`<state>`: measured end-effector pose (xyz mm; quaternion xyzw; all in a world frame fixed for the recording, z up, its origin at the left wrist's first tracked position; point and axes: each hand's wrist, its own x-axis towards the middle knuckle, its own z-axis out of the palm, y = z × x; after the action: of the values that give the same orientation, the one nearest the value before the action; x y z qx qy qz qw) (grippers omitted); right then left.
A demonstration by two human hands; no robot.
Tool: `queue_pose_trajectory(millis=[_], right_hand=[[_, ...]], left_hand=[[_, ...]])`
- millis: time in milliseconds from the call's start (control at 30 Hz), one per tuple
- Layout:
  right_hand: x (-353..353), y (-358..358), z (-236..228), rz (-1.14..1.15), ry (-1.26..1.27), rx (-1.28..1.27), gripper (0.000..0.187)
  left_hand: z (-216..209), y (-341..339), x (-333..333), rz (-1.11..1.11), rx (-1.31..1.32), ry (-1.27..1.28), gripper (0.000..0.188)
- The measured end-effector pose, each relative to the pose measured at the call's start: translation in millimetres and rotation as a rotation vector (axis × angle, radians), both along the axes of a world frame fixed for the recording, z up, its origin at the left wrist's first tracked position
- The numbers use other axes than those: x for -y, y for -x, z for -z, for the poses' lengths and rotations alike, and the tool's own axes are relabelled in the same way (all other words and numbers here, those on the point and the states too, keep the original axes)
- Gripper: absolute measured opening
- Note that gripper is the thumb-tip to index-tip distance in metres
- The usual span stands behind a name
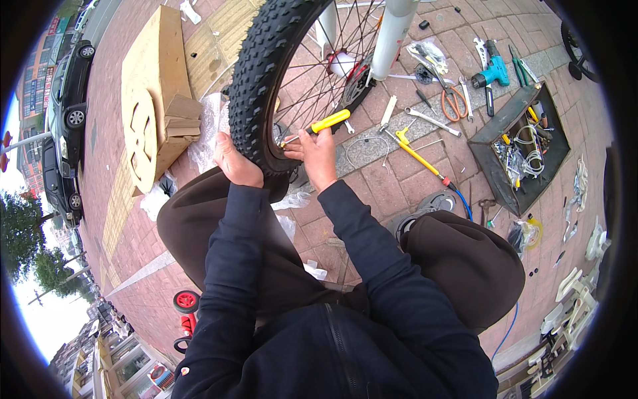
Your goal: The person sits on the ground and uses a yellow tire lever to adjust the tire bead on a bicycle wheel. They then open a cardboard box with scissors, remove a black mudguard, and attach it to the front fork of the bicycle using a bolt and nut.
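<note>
Your left hand (pixel 234 161) grips the knobby tyre (pixel 266 60) firmly; your right hand (pixel 319 151), closed around the yellow-handled screwdriver (pixel 319 126), should keep its tip straight at the rim.

The knobby black bicycle tyre (pixel 256 73) runs out past the picture's top edge, so only its lower arc shows. The tip of the yellow-handled screwdriver (pixel 318 128) disappears at the rim, behind the right hand (pixel 319 154). The left hand (pixel 234 161) has its fingers hidden behind the tyre's side. The white fork tube (pixel 393 33) is cut off at the top. The small parts inside the dark open metal toolbox (pixel 492 130) are too small and tangled to tell apart. The red wheeled object (pixel 186 312) is half covered by the dark sleeve.
</note>
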<state>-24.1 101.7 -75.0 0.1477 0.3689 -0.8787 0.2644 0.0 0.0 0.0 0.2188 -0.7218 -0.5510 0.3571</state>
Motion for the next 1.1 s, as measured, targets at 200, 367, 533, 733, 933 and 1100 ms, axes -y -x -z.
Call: queue_pose_trajectory(millis=[200,367,533,733,933,1100], right_hand=[[0,-1,0,0.0,0.007,0.002,0.018],[-1,0,1,-0.001,-0.003,0.006,0.019],[0,0,1,0.017,-0.011,0.006,0.02],[0,3,0,0.014,-0.032,0.0,0.021],[0,2,-1,0.013,-0.024,-0.002,0.022],[-1,-1,-1,0.035,-0.02,-0.01,0.022]], left_hand=[[-3,1,-1,0.047,-0.013,-0.012,0.048],[-9,4,-6,0.037,0.023,0.0,0.045],[-10,11,-12,0.05,-0.07,-0.006,0.044],[-12,13,-14,0.099,-0.088,-0.051,0.047],[-15,-4,2,0.234,0.074,0.153,0.063],[-18,-30,-7,0.255,0.311,0.46,0.062]])
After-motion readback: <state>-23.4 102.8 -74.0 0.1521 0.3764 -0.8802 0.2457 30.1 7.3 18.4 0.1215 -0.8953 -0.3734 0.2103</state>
